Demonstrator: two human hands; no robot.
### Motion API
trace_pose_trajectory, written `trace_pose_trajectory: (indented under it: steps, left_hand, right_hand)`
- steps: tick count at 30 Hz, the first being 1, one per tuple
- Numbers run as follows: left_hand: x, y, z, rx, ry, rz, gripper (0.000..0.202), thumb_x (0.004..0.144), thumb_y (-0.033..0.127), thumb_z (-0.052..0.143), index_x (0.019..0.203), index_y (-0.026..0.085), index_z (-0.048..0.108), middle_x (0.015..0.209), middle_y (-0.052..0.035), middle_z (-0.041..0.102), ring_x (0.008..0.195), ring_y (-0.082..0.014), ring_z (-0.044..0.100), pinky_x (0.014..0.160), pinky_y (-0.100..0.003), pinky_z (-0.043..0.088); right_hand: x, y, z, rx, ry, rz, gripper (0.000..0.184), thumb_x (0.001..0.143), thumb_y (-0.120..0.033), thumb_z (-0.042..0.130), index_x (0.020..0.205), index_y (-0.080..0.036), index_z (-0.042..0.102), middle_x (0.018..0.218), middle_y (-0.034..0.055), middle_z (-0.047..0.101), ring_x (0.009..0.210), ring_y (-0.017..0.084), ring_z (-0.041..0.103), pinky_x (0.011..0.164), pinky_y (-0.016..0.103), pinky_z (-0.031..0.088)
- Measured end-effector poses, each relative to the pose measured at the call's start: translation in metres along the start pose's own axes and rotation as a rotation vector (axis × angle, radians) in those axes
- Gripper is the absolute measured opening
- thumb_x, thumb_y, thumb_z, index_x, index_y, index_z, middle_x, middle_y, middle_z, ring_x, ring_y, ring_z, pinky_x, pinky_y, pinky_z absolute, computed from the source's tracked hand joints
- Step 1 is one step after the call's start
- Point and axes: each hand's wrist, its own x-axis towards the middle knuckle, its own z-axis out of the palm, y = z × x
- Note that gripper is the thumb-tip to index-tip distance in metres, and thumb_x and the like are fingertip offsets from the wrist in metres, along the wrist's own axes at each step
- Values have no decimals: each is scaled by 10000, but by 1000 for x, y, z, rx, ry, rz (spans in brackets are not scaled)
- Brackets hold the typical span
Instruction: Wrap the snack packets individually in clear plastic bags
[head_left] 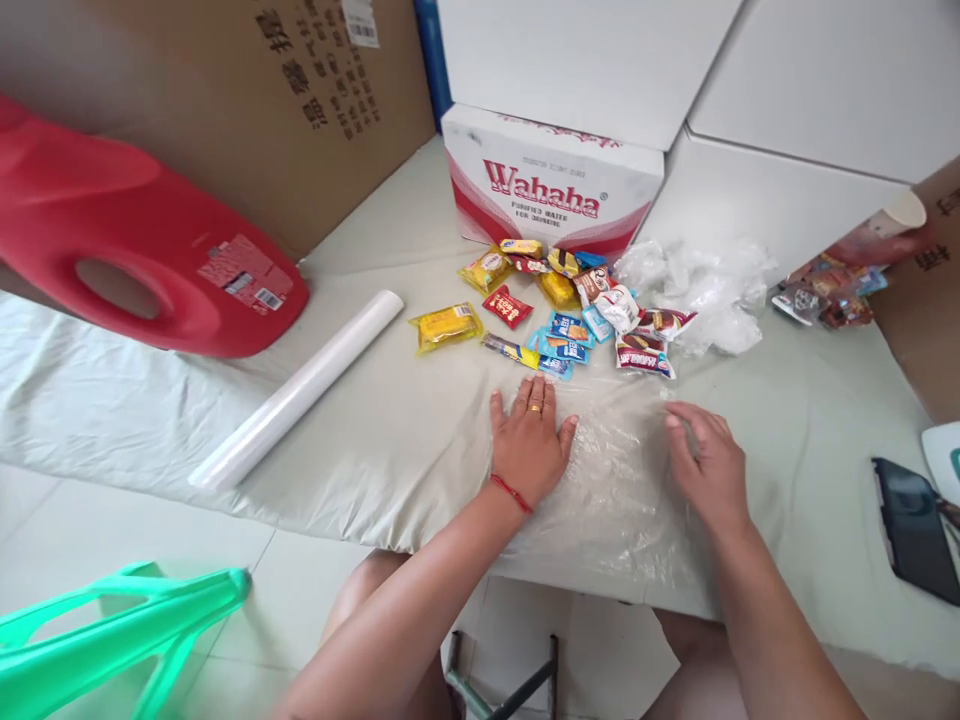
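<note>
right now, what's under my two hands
A crumpled clear plastic sheet lies under the left hand and right hand, spread on the pale cloth. Whatever the palms cover is hidden.

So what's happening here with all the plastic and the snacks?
A seated person has a thin clear plastic sheet spread on the pale cloth-covered surface. Their left hand lies flat on it, palm down; the right hand touches it with bent fingers. Just beyond lies a pile of small colourful snack packets, which neither hand touches, and a white roll of plastic film lies off to the left.
</note>
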Motion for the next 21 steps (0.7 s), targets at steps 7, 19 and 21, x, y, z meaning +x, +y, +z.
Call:
trace_pose_trajectory:
  steps: [7,19,21]
  left_hand:
    - [5,-11,-2,-36,-13,36,611,1059,440,247,1571,132,377,1661,-116,348,1552,-256,292,1254,-657,162]
    - [7,-12,-5,-50,-21,31,630,1068,477,172,1571,164,385,1651,-113,367,1543,-256,315,1249,-678,141]
    - [7,-13,-5,-52,-17,34,627,1070,475,171,1569,165,389,1649,-110,369,1543,-249,315,1252,-673,141]
  right_hand:
    - [65,-55,-16,-28,-253,-22,331,1000,-449,485,1152,-265,714,1011,59,776,877,242,732,748,341,550]
    - [216,-133,140,-615,-388,-178,383,972,-118,408,1257,32,615,1234,320,661,1142,355,667,878,411,510]
    - [219,-134,140,-601,-381,-146,369,965,-115,431,1258,9,618,1195,302,687,1117,343,683,877,399,515]
